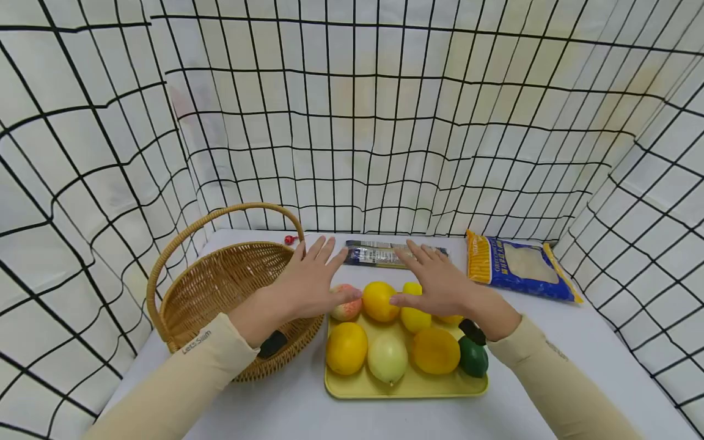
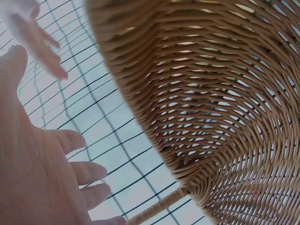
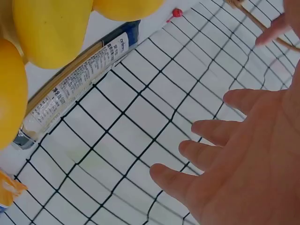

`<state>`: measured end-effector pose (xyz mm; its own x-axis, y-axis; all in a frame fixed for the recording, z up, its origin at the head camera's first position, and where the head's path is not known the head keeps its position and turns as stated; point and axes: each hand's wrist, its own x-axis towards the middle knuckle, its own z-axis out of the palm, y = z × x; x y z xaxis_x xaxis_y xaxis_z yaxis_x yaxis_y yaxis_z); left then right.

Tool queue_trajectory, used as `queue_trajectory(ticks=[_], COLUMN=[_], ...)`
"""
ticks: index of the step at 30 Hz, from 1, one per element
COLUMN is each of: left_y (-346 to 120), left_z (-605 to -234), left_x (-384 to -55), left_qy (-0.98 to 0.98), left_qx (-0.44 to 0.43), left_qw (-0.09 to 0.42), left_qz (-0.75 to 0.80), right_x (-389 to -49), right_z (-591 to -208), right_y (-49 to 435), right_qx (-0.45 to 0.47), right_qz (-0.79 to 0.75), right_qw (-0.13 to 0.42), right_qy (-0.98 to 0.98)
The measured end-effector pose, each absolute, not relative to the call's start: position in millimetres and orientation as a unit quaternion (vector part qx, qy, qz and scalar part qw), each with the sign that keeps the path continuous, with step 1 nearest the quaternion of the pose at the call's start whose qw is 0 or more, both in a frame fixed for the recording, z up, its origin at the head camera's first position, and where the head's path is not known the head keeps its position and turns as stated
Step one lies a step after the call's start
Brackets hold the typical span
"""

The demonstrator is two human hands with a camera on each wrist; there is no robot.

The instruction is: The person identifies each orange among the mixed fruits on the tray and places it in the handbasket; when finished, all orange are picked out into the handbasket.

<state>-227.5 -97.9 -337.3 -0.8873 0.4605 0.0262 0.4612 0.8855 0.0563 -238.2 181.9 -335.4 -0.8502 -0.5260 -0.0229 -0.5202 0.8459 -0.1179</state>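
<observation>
Along the yellow tray's (image 1: pixel 374 392) near edge sits a pale green fruit (image 1: pixel 388 358), a wicker basket (image 1: pixel 220 284) just beside the left edge. Raised farther back, the left hand (image 1: pixel 308 284) and right hand (image 1: pixel 440 284) spread their fingers. Toward the table's (image 1: pixel 264 415) far edge lies a flat packet (image 1: pixel 371 254).

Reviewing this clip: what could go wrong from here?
The round produce sits closely grouped on the shallow yellow tray, so picking one piece might roll a neighbour off. The left hand, fingers spread, is close to the wicker basket; a sideways move could bump it. Its arched handle might catch a sleeve.
</observation>
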Motion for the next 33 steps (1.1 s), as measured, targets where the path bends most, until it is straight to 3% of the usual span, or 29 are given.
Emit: queue_trajectory(ticks=[6, 11, 14, 21, 25, 29, 33], left_y=[-117, -141, -155, -176, -183, -200, -218], left_z=[-328, -322, -323, -333, -339, -363, -400], left_x=[-206, -179, -163, -141, -129, -124, -129], left_qy=[-0.969, -0.954, -0.920, -0.687, -0.555, -0.539, -0.592], left_qx=[-0.231, -0.219, -0.221, -0.223, -0.130, -0.038, 0.011], left_qw=[0.048, 0.149, 0.254, 0.588, 0.702, 0.695, 0.591], left_qz=[-0.070, -0.143, -0.201, -0.364, -0.427, -0.473, -0.549], right_x=[-234, -231, -232, -241, -244, -245, -245], right_z=[-342, -354, -365, -396, -414, -428, -436], right_y=[200, 222, 240, 277, 291, 298, 300], right_qx=[-0.254, -0.215, -0.190, -0.146, -0.101, -0.063, -0.052], right_qz=[-0.147, -0.234, -0.262, -0.338, -0.366, -0.386, -0.410], right_qw=[0.013, -0.004, -0.019, -0.022, 0.006, 0.044, 0.066], right_qy=[0.956, 0.948, 0.946, 0.929, 0.925, 0.919, 0.908])
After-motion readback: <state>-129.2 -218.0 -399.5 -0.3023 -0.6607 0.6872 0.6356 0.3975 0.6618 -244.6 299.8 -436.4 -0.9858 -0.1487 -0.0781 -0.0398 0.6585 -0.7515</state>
